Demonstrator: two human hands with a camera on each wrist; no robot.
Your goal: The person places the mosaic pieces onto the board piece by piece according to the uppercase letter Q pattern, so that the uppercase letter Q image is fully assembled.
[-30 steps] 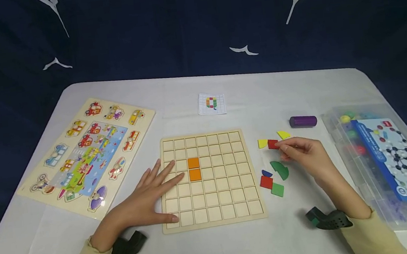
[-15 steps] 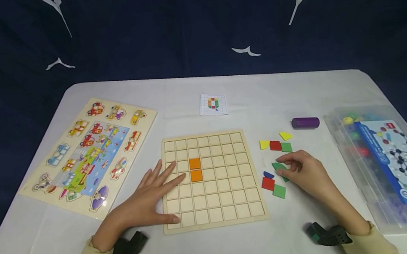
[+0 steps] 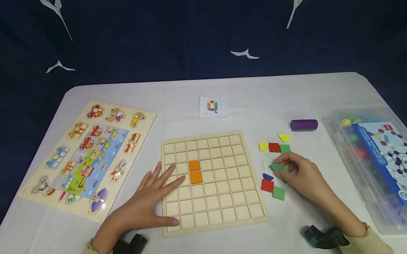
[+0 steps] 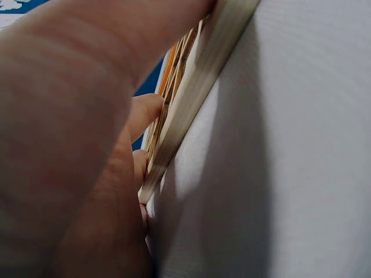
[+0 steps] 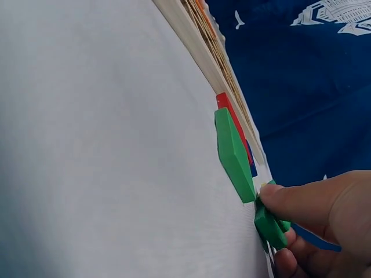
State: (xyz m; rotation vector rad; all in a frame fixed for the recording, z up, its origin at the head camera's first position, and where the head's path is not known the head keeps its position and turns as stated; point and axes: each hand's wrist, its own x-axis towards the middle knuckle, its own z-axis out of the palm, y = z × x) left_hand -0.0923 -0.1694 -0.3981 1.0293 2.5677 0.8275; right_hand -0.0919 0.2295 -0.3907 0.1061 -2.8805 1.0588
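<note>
My left hand lies with spread fingers across the left edge of a wooden grid board. Two orange square tiles sit one above the other in its cells. To the right of the board, my right hand pinches a green rounded tile between thumb and fingers. In the right wrist view the thumb presses on that green tile, with more green behind it. Close by lie a red square, a green square and a dark blue rounded tile.
Beyond the right hand lie yellow tiles, another red tile and a green one. A purple cylinder and a clear plastic case stand right. A pattern card lies behind the board, a picture puzzle left.
The right hand has let go of a green square beside the red tile, come nearer, and taken hold of the green rounded tile. The left hand has stayed on the board.
</note>
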